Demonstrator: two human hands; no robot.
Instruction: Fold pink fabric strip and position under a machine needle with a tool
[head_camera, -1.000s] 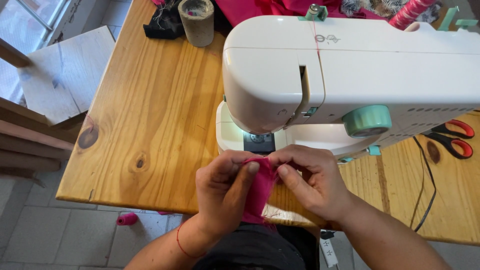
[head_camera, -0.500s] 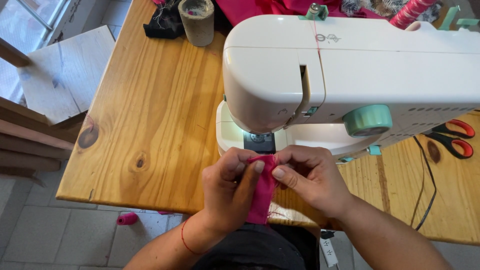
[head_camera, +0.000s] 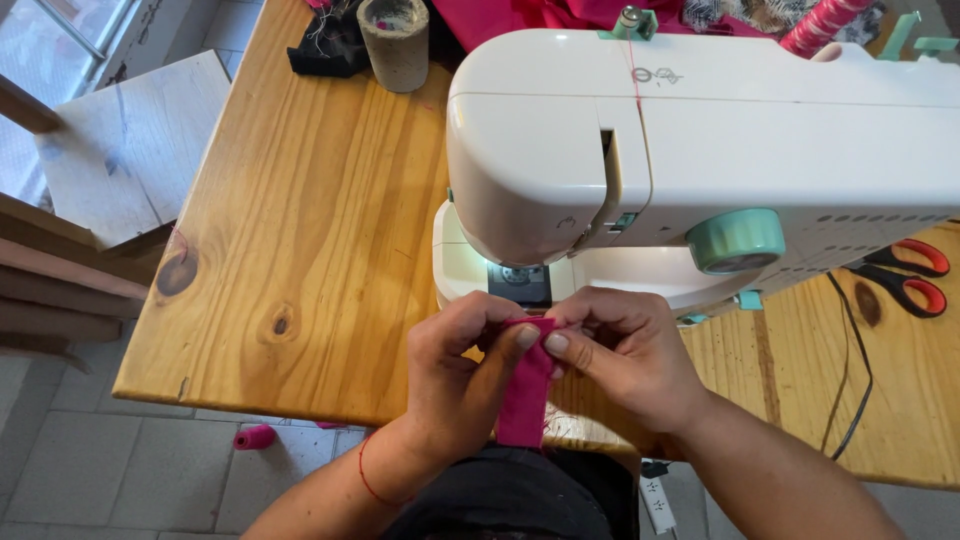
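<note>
Both hands meet at the near edge of the wooden counter (head_camera: 300, 230), just in front of the white sewing machine (head_camera: 700, 150). The left hand (head_camera: 462, 372) and the right hand (head_camera: 622, 350) each have a closed grip on the top end of a narrow pink fabric strip (head_camera: 524, 395), thumb and fingertips pinched tight on the cloth with no gap showing. The two grips touch each other at that top end.

The strip's long axis runs away from the machine and toward the person: its upper end points at the machine's lit needle area (head_camera: 520, 275), just beyond the grips, and its lower end hangs down over the counter's edge, below and between the wrists.

Directly beyond the grips the machine's body and its teal dial (head_camera: 737, 240) overhang the work. Well to the right of the right grip lie red-handled scissors (head_camera: 905, 280) and a black cable (head_camera: 850, 380). Far beyond the left grip stands a grey cup (head_camera: 393, 40) beside dark cloth (head_camera: 325, 45). Below and left of the left grip, a pink spool (head_camera: 254, 437) lies on the tiled floor (head_camera: 90, 470).
</note>
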